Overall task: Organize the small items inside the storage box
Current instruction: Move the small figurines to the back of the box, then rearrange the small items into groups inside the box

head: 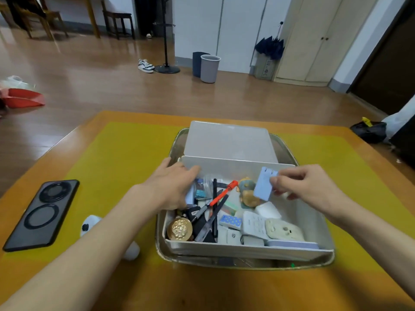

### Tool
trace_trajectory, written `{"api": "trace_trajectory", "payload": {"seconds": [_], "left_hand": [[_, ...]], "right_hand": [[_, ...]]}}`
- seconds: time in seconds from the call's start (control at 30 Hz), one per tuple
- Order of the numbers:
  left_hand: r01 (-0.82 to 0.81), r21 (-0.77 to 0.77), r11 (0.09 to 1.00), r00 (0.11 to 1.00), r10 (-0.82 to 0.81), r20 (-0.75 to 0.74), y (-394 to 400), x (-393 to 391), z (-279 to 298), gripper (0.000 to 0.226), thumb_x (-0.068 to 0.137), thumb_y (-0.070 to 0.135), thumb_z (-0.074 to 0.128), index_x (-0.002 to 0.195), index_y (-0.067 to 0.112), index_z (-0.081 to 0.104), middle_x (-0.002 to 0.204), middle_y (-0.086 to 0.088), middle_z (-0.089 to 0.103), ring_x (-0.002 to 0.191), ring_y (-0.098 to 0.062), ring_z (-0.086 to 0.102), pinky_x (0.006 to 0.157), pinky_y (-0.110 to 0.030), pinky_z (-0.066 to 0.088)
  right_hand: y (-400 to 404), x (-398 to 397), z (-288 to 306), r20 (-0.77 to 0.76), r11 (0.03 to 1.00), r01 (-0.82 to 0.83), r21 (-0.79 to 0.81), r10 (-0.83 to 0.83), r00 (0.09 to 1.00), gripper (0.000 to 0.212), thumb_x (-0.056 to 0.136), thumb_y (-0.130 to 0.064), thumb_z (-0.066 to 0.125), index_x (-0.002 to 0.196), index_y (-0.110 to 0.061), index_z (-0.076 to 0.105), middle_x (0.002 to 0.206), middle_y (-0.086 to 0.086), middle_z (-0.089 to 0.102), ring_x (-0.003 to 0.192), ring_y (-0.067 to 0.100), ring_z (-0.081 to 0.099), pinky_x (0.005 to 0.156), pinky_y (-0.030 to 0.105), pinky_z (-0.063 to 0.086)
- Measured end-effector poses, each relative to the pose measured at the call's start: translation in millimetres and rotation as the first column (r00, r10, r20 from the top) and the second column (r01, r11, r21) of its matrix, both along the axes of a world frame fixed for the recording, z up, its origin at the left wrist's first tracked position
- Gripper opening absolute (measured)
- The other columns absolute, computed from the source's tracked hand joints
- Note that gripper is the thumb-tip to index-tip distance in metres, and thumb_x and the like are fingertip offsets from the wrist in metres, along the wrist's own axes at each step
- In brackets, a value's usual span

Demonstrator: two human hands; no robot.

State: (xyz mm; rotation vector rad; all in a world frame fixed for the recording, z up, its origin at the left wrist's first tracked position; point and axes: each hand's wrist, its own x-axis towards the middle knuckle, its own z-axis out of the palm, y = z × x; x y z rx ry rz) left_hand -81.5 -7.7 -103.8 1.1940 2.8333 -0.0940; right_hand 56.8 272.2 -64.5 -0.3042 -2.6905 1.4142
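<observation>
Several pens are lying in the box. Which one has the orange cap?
The orange-capped pen lies diagonally mid-box, its cap pointing toward the far wall beside the small figurine. The other pens next to it are dark, with no bright colour.

Pale blue notepad (264, 185), orange-red pen (223, 192), gold medallion (179, 228), yellow mat (116, 158).
</observation>
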Motion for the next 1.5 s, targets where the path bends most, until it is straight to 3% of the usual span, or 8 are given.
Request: {"api": "trace_trajectory", "payload": {"seconds": [0.2,0.4,0.53,0.7,0.9,1.23,1.37,1.5], "left_hand": [[-0.041,0.318,0.947,0.998,0.025,0.054,-11.8,18.0,45.6,0.084,0.062,0.067,0.062,0.136,0.046,0.029,0.124,0.013,0.052,0.109,-0.018,0.056,0.085,-0.043,0.052],[-0.254,0.738,0.625,0.947,0.006,0.32,25.8,35.3,41.8,0.036,0.07,0.057,0.055,0.102,0.044,0.065,0.097,0.018,0.051,0.082,-0.001,0.059,0.072,-0.029,0.048],[-0.77,0.536,0.346,0.541,-0.092,0.836,64.4,38.0,35.4,0.04,0.089,0.039,0.045,0.106,0.01,0.065,0.084,-0.015,0.065,0.052,-0.022,0.057,0.051,-0.035,0.04],[-0.908,0.28,0.312,0.153,-0.375,0.914,80.3,43.0,41.5,0.036,0.092,0.041,0.058,0.105,0.008,0.062,0.096,-0.021,0.065,0.073,-0.031,0.062,0.052,-0.028,0.047],[-0.698,0.547,0.462,0.554,-0.136,0.821,90.6,46.4,35.8,0.02,0.092,0.016,0.067,0.109,0.009,0.06,0.068,0.0,0.063,0.046,-0.006,0.051,0.041,-0.018,0.036],[-0.518,0.599,0.611,0.771,0.031,0.636,82.8,41.5,31.1,0.035,0.071,0.048,0.062,0.09,0.019,0.067,0.069,0.0,0.068,0.055,-0.009,0.055,0.058,-0.031,0.045],[-0.473,0.565,0.676,0.807,0.075,0.585,80.2,39.9,31.1,0.036,0.07,0.048,0.063,0.096,0.023,0.063,0.082,0.001,0.071,0.073,-0.013,0.066,0.069,-0.038,0.056],[-0.424,0.51,0.748,0.848,0.13,0.514,80.3,38.5,28.1,0.035,0.081,0.044,0.071,0.104,0.021,0.059,0.099,-0.001,0.068,0.093,-0.023,0.063,0.081,-0.046,0.054]], "right_hand": [[34.5,7.6,10.7,0.048,0.881,0.268,-0.391,-0.271,0.961,0.023,0.103,-0.031,0.046,0.094,-0.016,0.061,0.064,-0.005,0.071,0.055,0.013,0.065,0.05,0.031,0.052],[43.5,10.1,0.1,0.016,0.952,0.191,-0.24,-0.193,0.981,0.019,0.103,-0.036,0.05,0.11,-0.023,0.063,0.065,0.001,0.065,0.046,0.018,0.049,0.04,0.023,0.039],[42.7,6.0,-4.7,0.187,0.911,0.169,-0.377,-0.103,0.977,0.025,0.103,-0.035,0.052,0.114,-0.017,0.064,0.089,0.009,0.076,0.049,0.019,0.058,0.042,0.022,0.046],[46.8,0.1,-1.3,0.282,0.691,0.222,-0.688,-0.026,0.959,0.028,0.089,-0.027,0.069,0.112,-0.013,0.065,0.103,0.019,0.071,0.046,0.017,0.057,0.039,0.02,0.046],[48.1,4.6,0.2,0.122,0.956,0.112,-0.27,-0.082,0.989,0.019,0.095,-0.033,0.066,0.111,-0.023,0.063,0.092,0.019,0.068,0.057,0.019,0.062,0.052,0.025,0.045],[52.8,1.3,-15.5,0.011,0.996,0.002,0.086,-0.003,1.0,0.041,0.082,-0.023,0.083,0.117,-0.031,0.062,0.106,-0.007,0.069,0.091,0.015,0.068,0.077,0.038,0.058],[59.6,0.4,-23.6,-0.035,0.707,-0.014,0.707,0.055,0.998,0.038,0.08,-0.048,0.077,0.113,-0.037,0.062,0.104,-0.018,0.056,0.098,0.007,0.046,0.071,0.032,0.043],[59.9,-3.3,-33.4,0.062,0.477,-0.099,0.873,0.094,0.994,0.052,0.081,-0.055,0.073,0.127,-0.034,0.062,0.11,-0.013,0.054,0.106,0.014,0.041,0.075,0.031,0.031]]}}
